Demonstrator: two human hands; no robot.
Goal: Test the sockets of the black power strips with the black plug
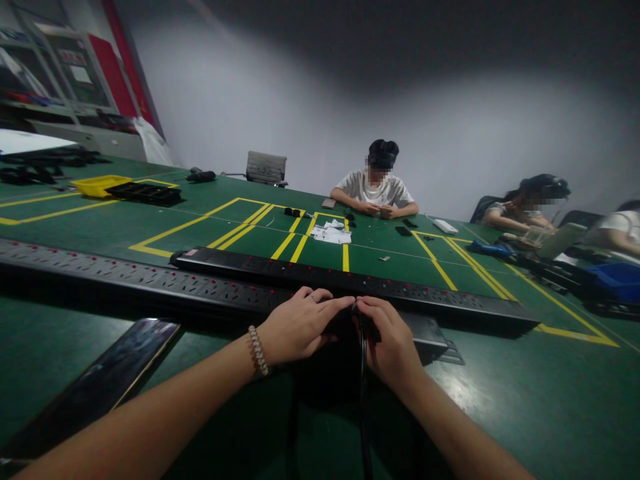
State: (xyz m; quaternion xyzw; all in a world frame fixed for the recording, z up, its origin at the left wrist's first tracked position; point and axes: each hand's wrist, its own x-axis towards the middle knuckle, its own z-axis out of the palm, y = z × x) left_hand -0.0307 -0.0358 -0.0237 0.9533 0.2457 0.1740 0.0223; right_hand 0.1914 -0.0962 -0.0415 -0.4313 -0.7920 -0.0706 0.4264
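Two long black power strips with rows of sockets and small red parts lie across the table in front of me. The near power strip (150,280) passes beneath both hands; the far power strip (450,301) lies just behind it. My left hand (297,327), with a beaded bracelet at the wrist, is closed over the near strip, its index finger reaching to my right fingertips. My right hand (393,340) pinches a black cable (364,393) near its upper end, and the cable hangs down towards me. The cable's tip is hidden between the fingers.
A dark phone (110,373) lies at the near left. Farther off are a yellow tray (100,185), a black tray (145,193) and white paper scraps (331,232). A person (375,190) sits opposite; others work at the right near a blue bin (617,283).
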